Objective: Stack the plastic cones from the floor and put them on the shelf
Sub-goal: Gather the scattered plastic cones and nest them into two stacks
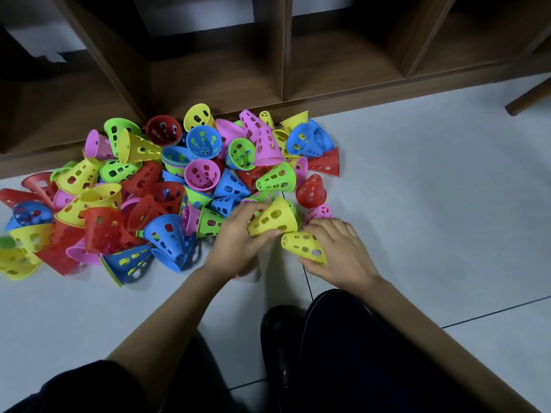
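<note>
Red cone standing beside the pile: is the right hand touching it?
Apart. Head view shows red cone beyond the right hand, which grips a yellow cone.

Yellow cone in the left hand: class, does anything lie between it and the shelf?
Yes: the pile of loose cones covers the floor between that yellow cone and the shelf, whose compartments look empty.

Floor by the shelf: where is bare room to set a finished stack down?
Bare tiles right of the cone pile, between the shelf base and the right hand. Also bare nearside of the pile, left of the left hand. Crowded against the shelf's left half.
</note>
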